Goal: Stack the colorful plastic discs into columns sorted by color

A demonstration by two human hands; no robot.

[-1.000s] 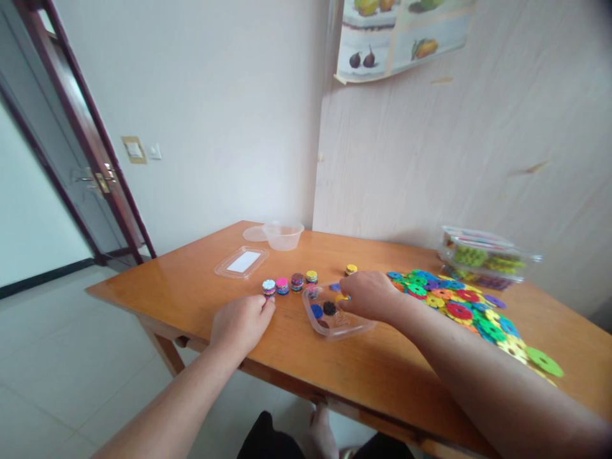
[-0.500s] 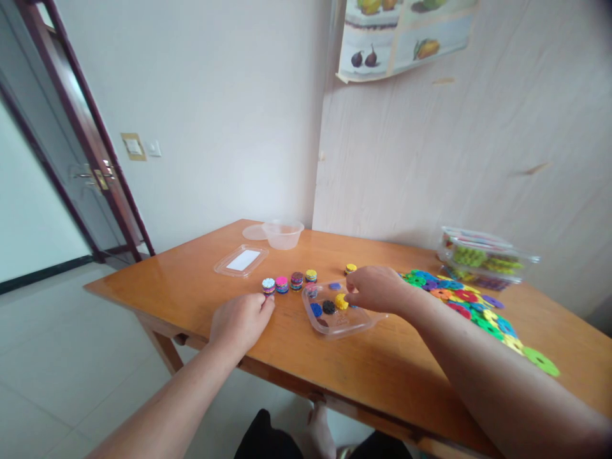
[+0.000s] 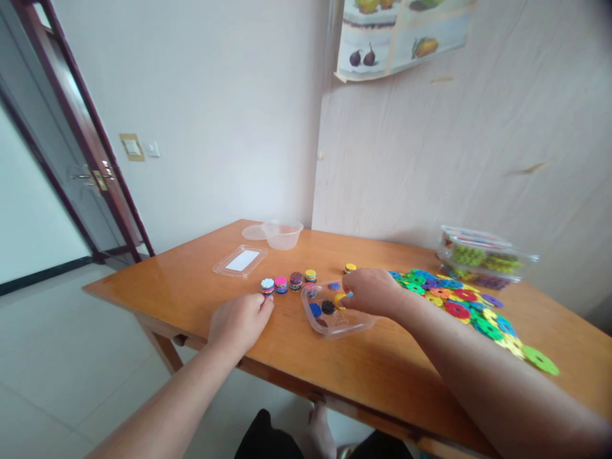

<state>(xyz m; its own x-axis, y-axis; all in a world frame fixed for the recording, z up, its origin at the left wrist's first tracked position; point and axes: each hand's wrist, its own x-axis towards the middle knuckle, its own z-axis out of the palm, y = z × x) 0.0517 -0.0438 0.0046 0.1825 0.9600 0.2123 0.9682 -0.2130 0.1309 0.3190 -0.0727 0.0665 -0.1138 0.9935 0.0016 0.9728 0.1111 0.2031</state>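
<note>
My right hand (image 3: 370,292) reaches over a clear shallow plastic tray (image 3: 335,326) and pinches small discs, yellow and blue, at its fingertips (image 3: 342,297). Blue and black discs (image 3: 321,308) lie in the tray. My left hand (image 3: 239,320) rests curled on the wooden table (image 3: 296,357), its fingertips next to the nearest of a row of short disc stacks (image 3: 289,282); what it holds, if anything, is hidden. One more yellow-topped stack (image 3: 350,268) stands behind the tray.
A spread of larger coloured discs (image 3: 459,306) covers the table to the right, with a clear box of more pieces (image 3: 485,258) behind it. A clear lid (image 3: 240,261) and a clear bowl (image 3: 283,234) sit at the far left. The wall is close behind.
My right hand lifted back off the tray half a second ago, baring a yellow disc, then came down on it again. My left hand has stayed put.
</note>
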